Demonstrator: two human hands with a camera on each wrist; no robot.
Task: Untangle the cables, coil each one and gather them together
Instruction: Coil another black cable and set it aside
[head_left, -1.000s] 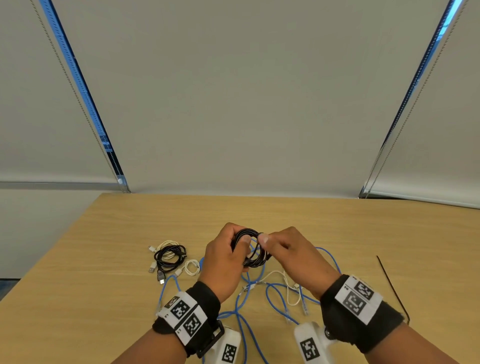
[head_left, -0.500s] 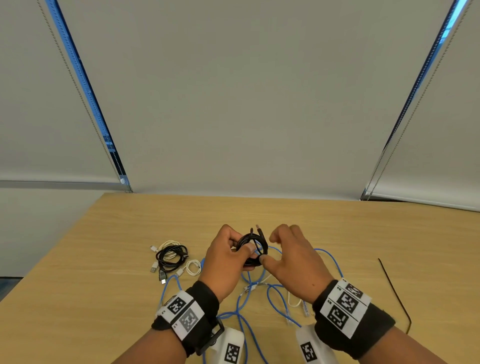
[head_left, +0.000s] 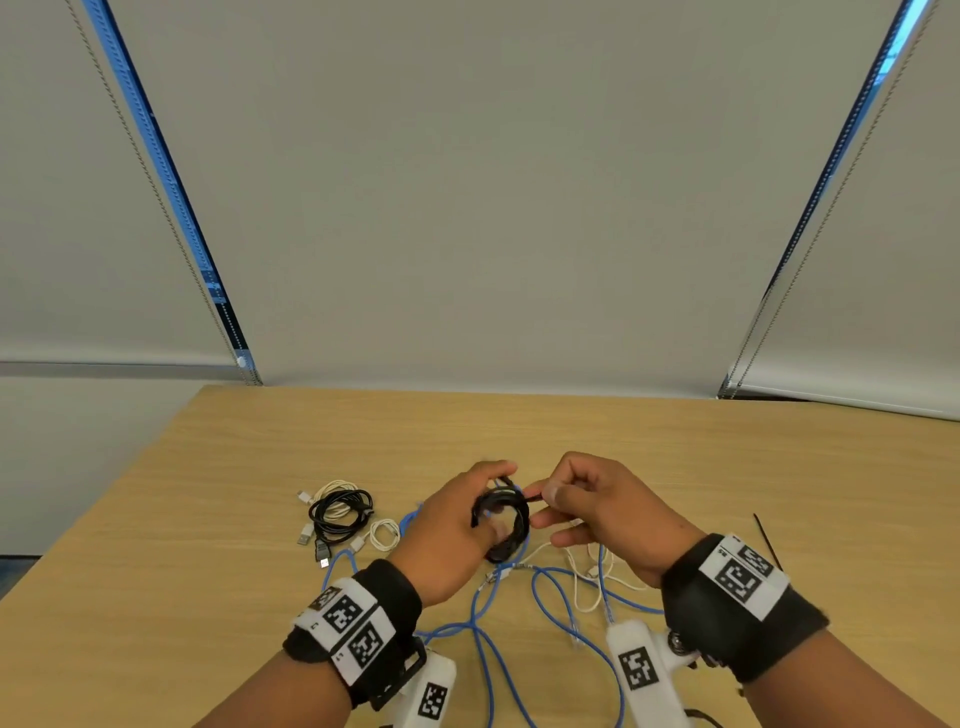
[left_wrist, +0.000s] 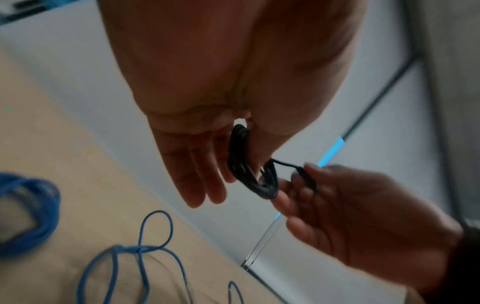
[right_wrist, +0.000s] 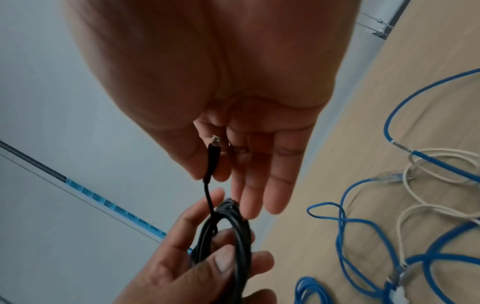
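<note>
A small black cable coil (head_left: 503, 519) hangs above the wooden table (head_left: 675, 457), held in the curled fingers and thumb of my left hand (head_left: 498, 499). In the left wrist view the coil (left_wrist: 249, 172) sits between that hand's thumb and fingers. My right hand (head_left: 545, 501) pinches the free plug end (right_wrist: 214, 152) of the same black cable just right of the coil, with a short stretch of cable running back to the coil (right_wrist: 233, 236). Loose blue cable (head_left: 550, 597) and a white cable (head_left: 582, 577) lie tangled on the table under my hands.
At the left lie a coiled black cable on a white one (head_left: 340, 512) and a small white coil (head_left: 384, 535). A coiled blue cable (left_wrist: 33, 214) lies beneath my left hand. A black cable tie (head_left: 766, 540) lies at the right. Closed blinds stand behind the table's far edge.
My right hand left the top of the coil, took the free plug end that stuck up, and drew it to the right. My left hand kept holding the coil.
</note>
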